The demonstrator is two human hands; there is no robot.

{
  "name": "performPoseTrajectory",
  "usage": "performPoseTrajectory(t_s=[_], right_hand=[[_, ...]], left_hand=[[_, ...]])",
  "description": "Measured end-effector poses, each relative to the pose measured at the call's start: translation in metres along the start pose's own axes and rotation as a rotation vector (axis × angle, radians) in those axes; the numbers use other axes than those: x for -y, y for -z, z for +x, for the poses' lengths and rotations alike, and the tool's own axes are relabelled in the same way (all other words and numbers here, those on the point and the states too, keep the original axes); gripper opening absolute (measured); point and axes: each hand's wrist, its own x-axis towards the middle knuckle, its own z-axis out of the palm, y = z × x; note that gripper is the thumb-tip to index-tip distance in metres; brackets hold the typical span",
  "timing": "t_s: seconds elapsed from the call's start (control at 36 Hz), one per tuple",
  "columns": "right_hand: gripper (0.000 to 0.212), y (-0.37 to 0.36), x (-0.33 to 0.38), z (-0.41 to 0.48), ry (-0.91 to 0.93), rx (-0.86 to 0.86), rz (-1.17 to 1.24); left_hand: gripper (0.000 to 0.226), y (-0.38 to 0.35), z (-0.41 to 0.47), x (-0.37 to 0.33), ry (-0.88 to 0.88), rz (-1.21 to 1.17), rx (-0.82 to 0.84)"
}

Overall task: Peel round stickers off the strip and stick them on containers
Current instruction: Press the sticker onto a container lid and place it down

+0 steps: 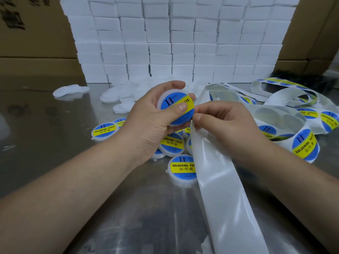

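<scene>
My left hand point(156, 114) grips a small round white container point(173, 107) above the table, thumb pressing on the blue and yellow round sticker point(181, 111) that covers its lid. Right beside it, my right hand point(223, 123) pinches the white backing strip point(220, 180), which runs down toward the near edge. The rest of the strip point(304, 142), with several stickers on it, coils at the right. Several labelled containers point(172, 143) lie under my hands, one more point(182, 169) nearer me.
Unlabelled white containers point(124, 94) lie in a heap further back, a few point(70, 89) to the left. A wall of stacked white boxes point(174, 43) stands behind, with cardboard cartons point(34, 37) on both sides. The metal table point(55, 143) is shiny.
</scene>
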Motion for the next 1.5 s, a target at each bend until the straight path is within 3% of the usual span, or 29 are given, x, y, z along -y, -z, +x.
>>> performPoseTrajectory(t_s=[0.72,0.81,0.89,1.03,1.19,1.33,1.5], right_hand=[[0.019,-0.001,0.0,-0.001,-0.009,-0.003,-0.019],[0.03,-0.002,0.001,-0.002,0.022,-0.001,-0.016],[0.046,-0.003,0.0,-0.001,0.006,-0.011,-0.056],[0.034,-0.007,-0.001,0.001,-0.021,-0.038,-0.145],[0.021,0.001,-0.002,0.0,-0.073,-0.178,-0.209],[0.027,-0.002,-0.001,0.0,-0.013,-0.192,-0.189],[0.02,0.001,-0.003,0.001,0.014,-0.157,-0.157]], left_hand=[[0.033,-0.002,-0.002,0.0,-0.039,0.124,-0.046],[0.034,-0.004,-0.003,-0.001,-0.087,0.208,-0.064],[0.035,-0.006,-0.005,-0.002,-0.17,0.331,-0.123],[0.037,-0.011,-0.006,-0.002,-0.268,0.524,-0.253],[0.029,0.001,0.003,-0.02,-0.247,0.341,-0.483],[0.02,-0.01,-0.004,-0.009,-0.05,0.351,-0.286],[0.01,-0.009,-0.005,-0.004,-0.001,0.419,-0.12]])
